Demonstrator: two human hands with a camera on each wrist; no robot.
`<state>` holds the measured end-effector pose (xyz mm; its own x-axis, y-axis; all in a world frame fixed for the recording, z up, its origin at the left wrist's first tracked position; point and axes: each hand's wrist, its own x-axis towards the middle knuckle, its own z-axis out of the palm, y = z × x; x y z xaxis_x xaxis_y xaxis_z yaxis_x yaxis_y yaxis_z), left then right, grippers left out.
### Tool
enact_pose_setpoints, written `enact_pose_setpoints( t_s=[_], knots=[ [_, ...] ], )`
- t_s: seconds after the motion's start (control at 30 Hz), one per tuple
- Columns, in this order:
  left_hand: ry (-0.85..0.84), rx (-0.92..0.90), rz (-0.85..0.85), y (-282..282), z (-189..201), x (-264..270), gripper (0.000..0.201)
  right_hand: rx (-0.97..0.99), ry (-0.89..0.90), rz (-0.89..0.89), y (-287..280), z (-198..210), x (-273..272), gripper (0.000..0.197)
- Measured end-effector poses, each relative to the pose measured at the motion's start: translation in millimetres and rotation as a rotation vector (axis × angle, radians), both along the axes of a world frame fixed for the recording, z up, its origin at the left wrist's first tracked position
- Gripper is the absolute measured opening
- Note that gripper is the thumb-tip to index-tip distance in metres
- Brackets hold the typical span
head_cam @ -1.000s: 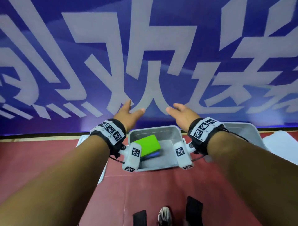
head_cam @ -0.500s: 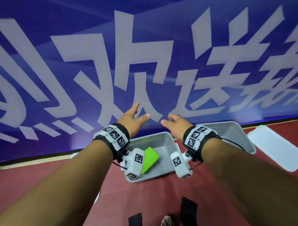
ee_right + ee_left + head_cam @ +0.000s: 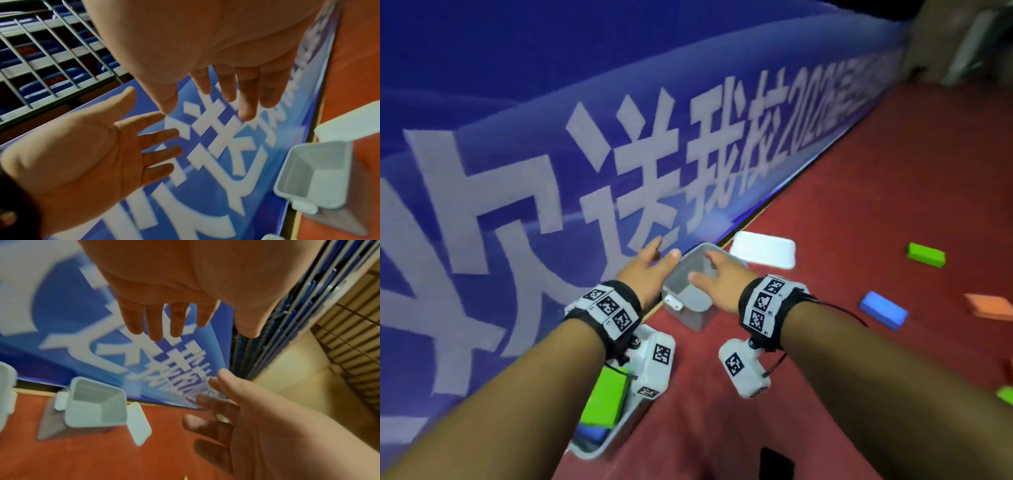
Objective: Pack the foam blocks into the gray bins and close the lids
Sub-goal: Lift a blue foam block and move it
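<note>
Right hand (image 3: 216,53) fills the top of the right wrist view, fingers (image 3: 246,100) straight, holding nothing. Left hand (image 3: 86,154) at lower left, palm up, fingers spread. Open gray bin (image 3: 287,175) at right on red floor (image 3: 357,53); white lid (image 3: 349,123) just behind it. Blue banner (image 3: 205,178) underneath.

Sports arena: banner (image 3: 551,154), stadium seats (image 3: 51,84)
</note>
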<state>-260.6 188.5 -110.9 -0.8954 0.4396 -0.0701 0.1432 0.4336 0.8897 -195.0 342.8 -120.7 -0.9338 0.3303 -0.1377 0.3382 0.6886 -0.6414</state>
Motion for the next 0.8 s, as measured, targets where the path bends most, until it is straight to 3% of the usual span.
enact_pose_setpoints(
  t_s=[0.13, 0.3, 0.5, 0.63, 0.8],
  knots=[
    [0.044, 0.040, -0.248, 81, 13, 61, 0.071, 0.072, 0.042, -0.274, 68, 16, 92, 0.070],
    [0.089, 0.046, -0.527, 178, 25, 167, 0.061, 0.066, 0.033, -0.656, 139, 16, 238, 0.070],
    [0.156, -0.010, -0.832, 261, 23, 308, 0.069, 0.049, 0.026, -0.953, 180, 1, 418, 0.072],
    [0.190, -0.067, -1.021, 305, 8, 443, 0.083, 0.041, 0.006, -1.132, 190, -11, 570, 0.076],
    [0.199, -0.066, -1.164, 336, -13, 608, 0.082, 0.001, -0.014, -1.308, 185, -32, 740, 0.079]
  ],
)
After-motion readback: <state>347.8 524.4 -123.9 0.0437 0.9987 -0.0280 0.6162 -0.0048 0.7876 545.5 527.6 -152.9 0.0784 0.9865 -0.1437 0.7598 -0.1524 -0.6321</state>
